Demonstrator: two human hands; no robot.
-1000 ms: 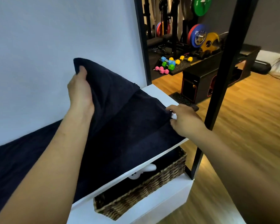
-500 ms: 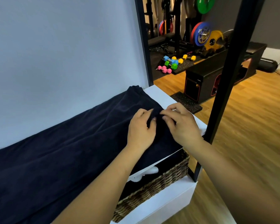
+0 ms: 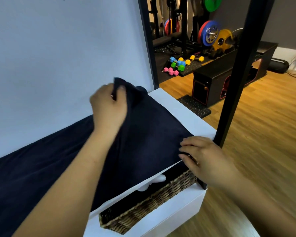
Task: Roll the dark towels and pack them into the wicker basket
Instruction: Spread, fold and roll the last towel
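Observation:
A dark navy towel (image 3: 149, 137) lies spread along the white shelf top (image 3: 181, 108). My left hand (image 3: 108, 106) pinches its far corner and holds it lifted near the wall. At the shelf's front edge my right hand (image 3: 203, 158) pinches the towel's near corner. The wicker basket (image 3: 149, 202) sits in the open compartment right under the shelf top, below my right hand. Dark cloth and something white (image 3: 154, 182) show inside the basket.
A black metal post (image 3: 236, 79) stands at the shelf's right corner, close to my right hand. The grey wall (image 3: 58, 57) runs behind the shelf. Wood floor (image 3: 263, 151) lies to the right, with a black bench, coloured dumbbells (image 3: 178, 65) and weight plates farther back.
Both hands were together at the towel's middle edge half a second ago. They have moved apart: the left lifted the far corner toward the wall, the right drew the near corner to the front edge.

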